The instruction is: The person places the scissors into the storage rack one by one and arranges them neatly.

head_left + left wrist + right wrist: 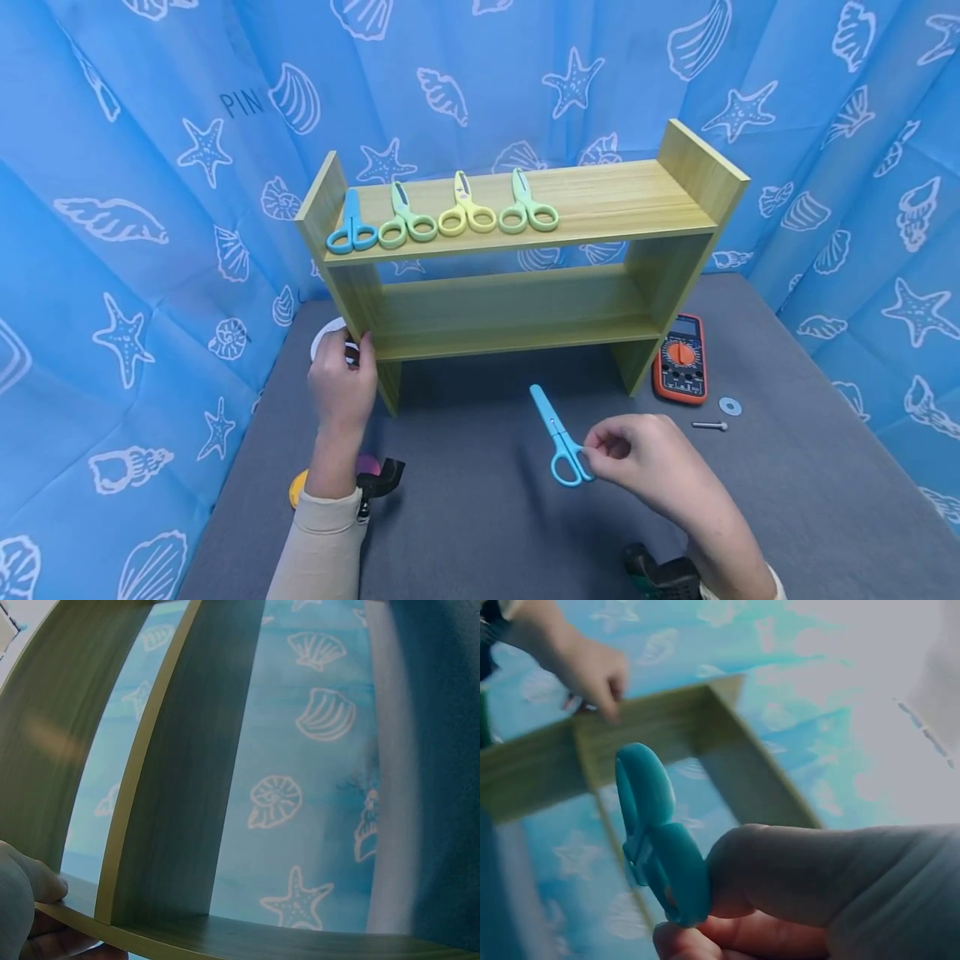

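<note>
A wooden two-tier shelf point(600, 200) stands on the grey table point(487, 525). Several small scissors lie in a row on its top board: a blue pair point(350, 227), two green pairs point(405, 221) and a yellow pair point(465, 208). My left hand point(342, 382) grips the shelf's left upright point(45, 750) near its foot, thumb on the edge. My right hand point(637, 454) pinches the handle loop of another blue pair of scissors point(558, 442), whose blades point away toward the shelf. The right wrist view shows that blue handle point(656, 840) between thumb and fingers.
An orange multimeter point(681, 360) lies right of the shelf, with a washer point(730, 407) and a screw point(709, 426) beside it. A white roll point(327, 336) sits behind my left hand. A yellow and pink object point(300, 487) lies under my left wrist. Blue seashell curtains surround the table.
</note>
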Demonstrator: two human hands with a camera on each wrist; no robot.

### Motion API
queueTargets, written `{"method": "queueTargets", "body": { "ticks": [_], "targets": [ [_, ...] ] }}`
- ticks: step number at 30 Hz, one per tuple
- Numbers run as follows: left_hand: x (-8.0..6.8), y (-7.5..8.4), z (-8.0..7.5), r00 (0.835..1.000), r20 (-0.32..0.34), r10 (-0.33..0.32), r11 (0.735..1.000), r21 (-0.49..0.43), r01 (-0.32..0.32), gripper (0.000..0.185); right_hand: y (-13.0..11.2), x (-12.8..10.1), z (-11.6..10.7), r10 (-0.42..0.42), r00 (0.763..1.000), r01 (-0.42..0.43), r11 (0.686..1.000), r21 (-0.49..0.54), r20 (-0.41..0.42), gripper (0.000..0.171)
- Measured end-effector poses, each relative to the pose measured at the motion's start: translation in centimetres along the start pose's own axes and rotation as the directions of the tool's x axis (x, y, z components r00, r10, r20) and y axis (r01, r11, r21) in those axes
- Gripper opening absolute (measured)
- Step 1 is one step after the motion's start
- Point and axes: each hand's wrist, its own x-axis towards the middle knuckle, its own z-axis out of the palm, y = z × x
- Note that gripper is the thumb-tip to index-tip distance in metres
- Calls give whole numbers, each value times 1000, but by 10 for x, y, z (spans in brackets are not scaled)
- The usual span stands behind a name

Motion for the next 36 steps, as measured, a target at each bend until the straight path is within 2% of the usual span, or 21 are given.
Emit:
{"method": "queueTargets", "body": {
  "ticks": [5, 10, 12, 15, 18, 21, 27, 32, 36],
  "targets": [
    [1, 0, 0, 1000, -7, 4, 1000, 1, -4, 14, -1, -10, -29, -89, 987, 85, 996, -33, -131, 7],
    [1, 0, 0, 1000, -14, 5, 1000, -2, -5, 14, -7, -18, -57, -172, 933, 155, 985, -78, -316, 10],
    [1, 0, 0, 1000, -14, 6, 1000, -2, -6, 14, -11, -17, -70, -176, 911, 156, 984, -83, -372, 7],
    [2, -1, 1, 1000, -18, 7, 1000, -3, -7, 14, -22, -12, -90, -154, 891, 128, 988, -88, -428, 6],
    [2, -2, 0, 1000, -20, 8, 1000, 2, -8, 14, -37, 2, -113, -115, 881, 82, 992, -91, -459, 12],
    [2, -3, 0, 1000, -17, 9, 1000, 11, -8, 16, -53, 23, -134, -79, 882, 34, 994, -105, -464, 21],
    [0, -4, 1, 1000, -10, 8, 1000, 3, -8, 15, -83, 78, -166, -41, 926, -15, 989, -146, -374, 36],
    [-1, -4, 2, 1000, -10, 20, 1000, -1, -20, 14, -100, 117, -173, -32, 957, -38, 971, -234, -287, 32],
    [0, -3, 2, 999, -17, 29, 1000, -1, -29, 14, -107, 137, -172, -46, 963, -34, 956, -291, -264, 30]
  ]
}}
